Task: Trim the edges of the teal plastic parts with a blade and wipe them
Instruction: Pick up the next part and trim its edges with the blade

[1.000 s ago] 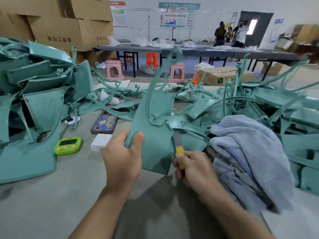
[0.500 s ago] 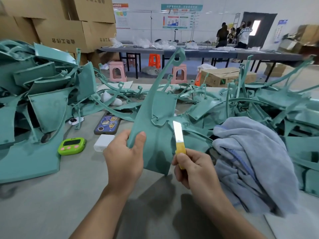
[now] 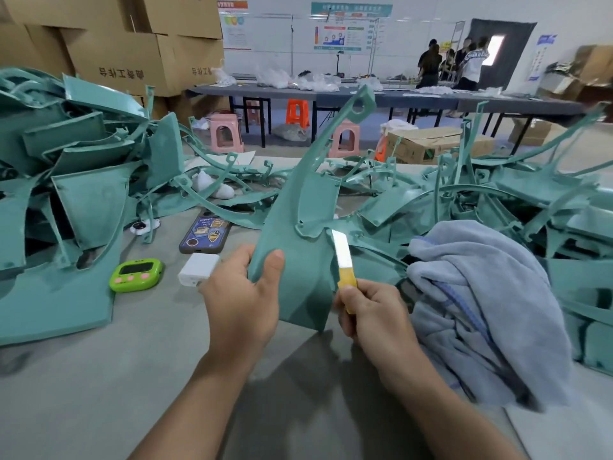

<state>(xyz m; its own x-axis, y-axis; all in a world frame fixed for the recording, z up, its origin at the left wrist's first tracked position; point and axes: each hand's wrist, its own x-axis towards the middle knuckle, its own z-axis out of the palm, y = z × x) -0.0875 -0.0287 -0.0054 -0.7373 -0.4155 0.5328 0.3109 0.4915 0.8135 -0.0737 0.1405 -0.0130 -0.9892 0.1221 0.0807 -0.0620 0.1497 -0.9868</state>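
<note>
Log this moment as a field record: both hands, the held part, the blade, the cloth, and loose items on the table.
Left hand: grips the teal part by its left edge, upright
Right hand: pinches the yellow handle of the blade
Blade: points up along the part's right edge; contact unclear
Cloth: blue-grey towel heaped to the right, not in hand
Loose items: phone, green timer, white block on the table

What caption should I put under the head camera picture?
Left hand holds a teal plastic part upright while the right hand holds a yellow-handled blade beside its edge.
</note>
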